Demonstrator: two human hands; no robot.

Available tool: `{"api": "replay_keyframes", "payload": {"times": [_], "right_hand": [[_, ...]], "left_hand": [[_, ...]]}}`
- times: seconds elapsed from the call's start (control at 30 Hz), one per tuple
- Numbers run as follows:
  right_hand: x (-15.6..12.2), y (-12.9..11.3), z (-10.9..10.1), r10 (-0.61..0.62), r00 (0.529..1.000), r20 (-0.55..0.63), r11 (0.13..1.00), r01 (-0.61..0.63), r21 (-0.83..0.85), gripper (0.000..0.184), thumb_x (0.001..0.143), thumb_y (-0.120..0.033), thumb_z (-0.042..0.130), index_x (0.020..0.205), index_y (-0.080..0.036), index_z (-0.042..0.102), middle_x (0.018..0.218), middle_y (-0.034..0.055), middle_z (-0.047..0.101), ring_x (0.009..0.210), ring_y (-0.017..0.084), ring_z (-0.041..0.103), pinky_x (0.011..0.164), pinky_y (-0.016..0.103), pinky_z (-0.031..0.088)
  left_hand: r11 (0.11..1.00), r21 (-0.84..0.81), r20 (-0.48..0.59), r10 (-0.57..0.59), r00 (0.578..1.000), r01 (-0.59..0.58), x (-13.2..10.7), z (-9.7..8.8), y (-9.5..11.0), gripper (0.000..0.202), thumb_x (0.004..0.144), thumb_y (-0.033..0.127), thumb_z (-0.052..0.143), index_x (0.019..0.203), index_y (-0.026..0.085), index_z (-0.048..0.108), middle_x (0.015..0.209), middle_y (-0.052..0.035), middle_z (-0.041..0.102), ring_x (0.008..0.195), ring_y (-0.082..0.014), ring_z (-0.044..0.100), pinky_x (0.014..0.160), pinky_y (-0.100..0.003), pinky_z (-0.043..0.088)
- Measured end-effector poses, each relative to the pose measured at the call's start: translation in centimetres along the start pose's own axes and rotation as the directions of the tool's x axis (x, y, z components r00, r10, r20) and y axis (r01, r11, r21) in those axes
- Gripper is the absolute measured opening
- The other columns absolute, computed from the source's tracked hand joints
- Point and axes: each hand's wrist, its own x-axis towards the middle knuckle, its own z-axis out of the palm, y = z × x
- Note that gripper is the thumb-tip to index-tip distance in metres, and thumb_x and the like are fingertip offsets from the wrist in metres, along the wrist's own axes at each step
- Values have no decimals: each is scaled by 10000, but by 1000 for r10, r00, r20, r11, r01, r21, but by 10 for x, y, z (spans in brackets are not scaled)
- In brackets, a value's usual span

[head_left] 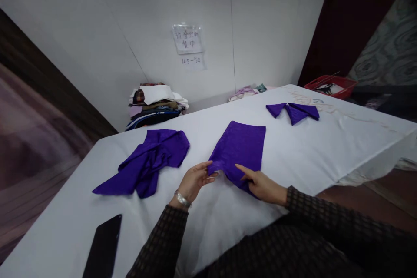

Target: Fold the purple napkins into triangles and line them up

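A purple cloth napkin (243, 145) lies partly folded on the white-covered table in front of me. My left hand (195, 178), with a silver watch or bracelet at the wrist, pinches its near left corner between thumb and fingers and lifts that edge slightly. On the near right side, my right hand (260, 182) has its index finger stretched over the cloth. Its other fingers curl at the napkin's edge, and the thumb is mostly hidden. A crumpled purple cloth (153, 160) lies to the left. Farther right sits a small folded purple cloth (293, 112) with pointed ends.
A black phone-like slab (102, 247) lies on the white tablecloth (208, 243) at the near left. Folded clothes (156, 106) are stacked by the wall, below a handwritten sign (188, 40). Pale cloths (244, 92) and a red basket (345, 89) stand at the back.
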Motion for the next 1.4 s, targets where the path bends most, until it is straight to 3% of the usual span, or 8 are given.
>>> {"api": "replay_keyframes", "payload": {"times": [0.13, 0.33, 0.47, 0.63, 0.77, 0.83, 0.97, 1.4], "right_hand": [[-17, -16, -53, -17, 990, 138, 1000, 15, 11, 749, 662, -27, 399, 1371, -266, 432, 1076, 20, 680, 799, 157, 643, 761, 317, 509], [-39, -35, -93, 30, 954, 298, 980, -87, 178, 675, 614, -22, 435, 1214, -280, 604, 1172, -17, 644, 1074, 219, 586, 961, 399, 425], [-40, -30, -104, 91, 879, 468, 912, -263, 316, 582, 641, -43, 489, 1162, -254, 639, 1090, -8, 679, 976, 197, 628, 864, 349, 488], [-3, -1, -134, 174, 858, 484, 819, -399, 412, 547, 619, -70, 583, 1143, -213, 646, 1026, 9, 694, 895, 180, 633, 788, 310, 500], [57, 41, -164, 274, 899, 343, 812, -407, 418, 493, 552, -37, 646, 1026, -160, 699, 818, 13, 701, 740, 161, 616, 703, 280, 490], [86, 65, -172, 320, 904, 283, 823, -413, 390, 439, 557, -33, 653, 977, -145, 712, 764, 12, 687, 710, 151, 595, 694, 270, 475], [122, 109, -167, 457, 868, 191, 821, -495, 284, 394, 584, -56, 652, 964, -149, 702, 781, 19, 675, 728, 153, 574, 671, 261, 454], [141, 170, -133, 429, 903, -8, 852, -402, 334, 464, 649, -164, 643, 1111, -119, 619, 782, 25, 653, 672, 137, 570, 644, 256, 450]], "left_hand": [[981, 195, 42, -15, 999, 6, -25, 6, 1, 400, 599, 200, 725, 989, 138, 666, 863, -105, 716, 739, -227, 670, 645, -312, 492], [865, 501, 119, -84, 989, 13, -60, 27, -1, 137, 672, 287, 660, 749, 182, 702, 622, -35, 654, 543, -160, 576, 519, -275, 440], [710, 671, 163, 139, 977, -213, -62, 40, 8, 137, 703, 327, 656, 652, 208, 699, 663, -26, 603, 610, -146, 529, 586, -260, 422], [728, 585, 194, 301, 934, -357, -9, 47, 19, 130, 661, 306, 700, 620, 186, 668, 899, -51, 633, 880, -185, 560, 822, -267, 416], [859, 467, 42, 217, 975, -211, 71, 55, 18, 176, 671, 323, 668, 642, 159, 611, 633, -8, 582, 652, -137, 539, 668, -260, 437], [832, 547, -137, 191, 972, -87, 111, 60, 13, 186, 675, 328, 656, 647, 156, 590, 555, 14, 538, 553, -111, 495, 576, -239, 411], [784, 621, -263, 215, 941, -6, 166, 61, -3, 150, 693, 272, 610, 601, 164, 559, 493, 39, 491, 505, -99, 454, 530, -228, 373], [502, 851, -349, 318, 882, 156, 197, 48, -26, 142, 802, 261, 502, 737, 179, 599, 751, -34, 652, 730, -161, 576, 665, -259, 399]]}}
